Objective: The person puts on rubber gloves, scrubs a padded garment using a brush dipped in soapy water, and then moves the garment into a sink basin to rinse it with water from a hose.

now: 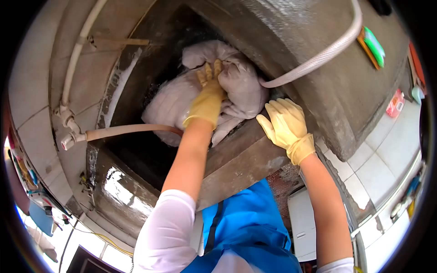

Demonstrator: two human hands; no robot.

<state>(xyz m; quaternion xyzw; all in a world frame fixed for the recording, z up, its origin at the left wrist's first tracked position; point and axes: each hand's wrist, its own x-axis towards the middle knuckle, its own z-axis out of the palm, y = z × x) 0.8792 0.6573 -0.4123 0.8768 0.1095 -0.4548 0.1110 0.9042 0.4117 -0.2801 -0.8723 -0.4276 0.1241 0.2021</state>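
Observation:
My left hand (210,84), in a yellow rubber glove, presses down on a bundle of wet, pale pinkish-white cloth (243,86). Its fingers are stretched and slightly apart, with the palm side hidden against the fabric. The cloth lies heaped in a dark concrete wash basin (227,175). My right hand (286,125), also gloved in yellow, rests flat on the basin's near rim, right of the cloth, with fingers extended and nothing in it.
A clear braided hose (318,61) curves over the right ledge to the cloth. From a wall tap (68,136), a pinkish hose (127,131) runs into the basin. A green-and-orange brush (372,47) and a pink packet (395,103) lie at the right.

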